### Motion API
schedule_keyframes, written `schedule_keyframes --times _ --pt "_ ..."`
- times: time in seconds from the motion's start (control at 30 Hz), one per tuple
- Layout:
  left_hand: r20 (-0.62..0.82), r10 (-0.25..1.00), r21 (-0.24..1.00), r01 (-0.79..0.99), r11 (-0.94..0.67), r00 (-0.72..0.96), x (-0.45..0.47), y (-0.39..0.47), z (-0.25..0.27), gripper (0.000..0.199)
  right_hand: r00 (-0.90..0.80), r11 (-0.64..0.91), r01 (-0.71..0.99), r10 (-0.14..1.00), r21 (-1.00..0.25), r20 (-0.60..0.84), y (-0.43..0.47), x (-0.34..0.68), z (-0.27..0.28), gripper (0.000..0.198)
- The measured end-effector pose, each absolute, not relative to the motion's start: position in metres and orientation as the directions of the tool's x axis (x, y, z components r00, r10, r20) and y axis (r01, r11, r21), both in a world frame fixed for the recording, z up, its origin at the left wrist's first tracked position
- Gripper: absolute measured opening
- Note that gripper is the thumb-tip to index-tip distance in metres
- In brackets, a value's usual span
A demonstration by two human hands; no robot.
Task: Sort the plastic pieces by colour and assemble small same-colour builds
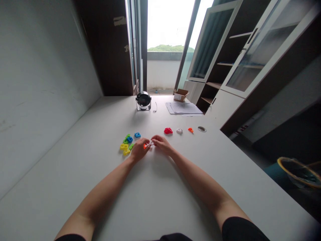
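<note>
My left hand (140, 149) and my right hand (161, 144) meet over the table, fingertips pinched together at a small white plastic piece (151, 143). Its exact shape is mostly covered by the fingers. An orange plastic piece (144, 146) shows beside my left fingers, partly hidden. Left of that hand lies a loose group of plastic pieces: yellow ones (124, 146), green ones (126, 139) and blue ones (129, 139). Another blue piece (137, 135) sits just behind the hand. Beyond my right hand are a red cluster (168, 131), a white piece (179, 131) and an orange piece (191, 130).
The white table (155, 194) meets a wall on the left. At its back stand a round black-and-silver device (143, 100), papers (184, 108) and an open cardboard box (181, 95). A cable hole (202, 129) is near the right edge. A yellow-rimmed bin (298, 172) stands right.
</note>
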State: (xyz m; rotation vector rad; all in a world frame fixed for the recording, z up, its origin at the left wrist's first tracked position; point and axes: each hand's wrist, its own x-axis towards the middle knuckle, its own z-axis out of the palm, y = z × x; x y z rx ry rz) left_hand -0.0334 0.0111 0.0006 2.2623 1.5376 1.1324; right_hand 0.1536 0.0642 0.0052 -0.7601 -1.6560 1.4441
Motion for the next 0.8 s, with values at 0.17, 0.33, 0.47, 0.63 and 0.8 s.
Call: schedule_keyframes --times 0.17,0.33,0.47,0.63,0.8 --pt "0.491 0.858 0.543 0.716 -0.439 0.153 -0.033 0.01 0.002 0.008 -0.482 0.175 -0.067 0.856 -0.982 0.186 0.069 0.153 -0.002 0.039" --pt "0.514 0.853 0.587 0.687 -0.428 0.093 -0.034 0.009 0.004 0.01 -0.459 0.193 -0.08 0.864 -0.978 0.208 0.075 0.152 -0.014 0.038" --pt "0.515 0.857 0.621 0.672 -0.403 0.038 -0.034 0.008 0.006 0.012 -0.493 0.216 -0.058 0.843 -0.975 0.216 0.074 0.152 -0.018 0.041" --pt "0.506 0.862 0.63 0.663 -0.404 0.045 -0.033 0.008 0.006 0.012 -0.513 0.207 -0.024 0.837 -0.978 0.19 0.073 0.152 -0.016 0.043" --pt "0.49 0.869 0.605 0.692 -0.394 0.067 -0.034 0.008 0.006 0.016 -0.521 0.237 -0.064 0.82 -0.969 0.235 0.072 0.153 -0.01 0.038"
